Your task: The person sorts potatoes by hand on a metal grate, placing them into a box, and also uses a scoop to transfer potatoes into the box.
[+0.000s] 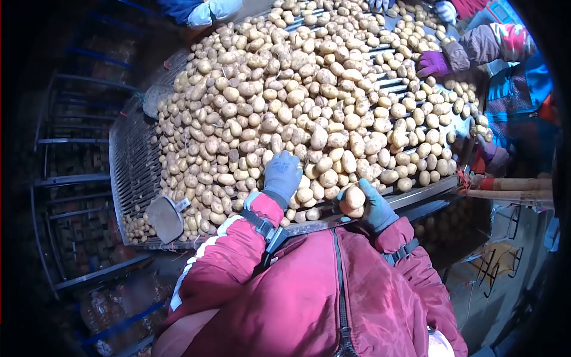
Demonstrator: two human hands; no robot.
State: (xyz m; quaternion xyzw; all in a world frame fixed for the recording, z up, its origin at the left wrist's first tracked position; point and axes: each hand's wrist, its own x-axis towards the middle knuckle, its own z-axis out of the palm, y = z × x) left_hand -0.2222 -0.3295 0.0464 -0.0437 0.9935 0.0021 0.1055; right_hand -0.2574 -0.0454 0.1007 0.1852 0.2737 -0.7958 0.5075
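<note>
Many potatoes [238, 107] are heaped on a slatted metal sorting table [134, 172]. My left hand [282, 175], in a grey-blue glove, lies palm down on the potatoes near the table's front edge, its fingers against the heap; whether a potato is under them is hidden. To its right, my right hand [372, 205], in a blue-green glove, is at the metal rim with fingers wrapped round a potato [355, 197]. Another potato sits just below that one, against the same hand.
A round-ended metal plate [165, 219] stands at the table's left front. Co-workers' gloved hands reach in at the right and top, one in a purple glove [433, 63]. The table's front rim [321, 225] runs before my body. Metal racks [77, 178] stand at left.
</note>
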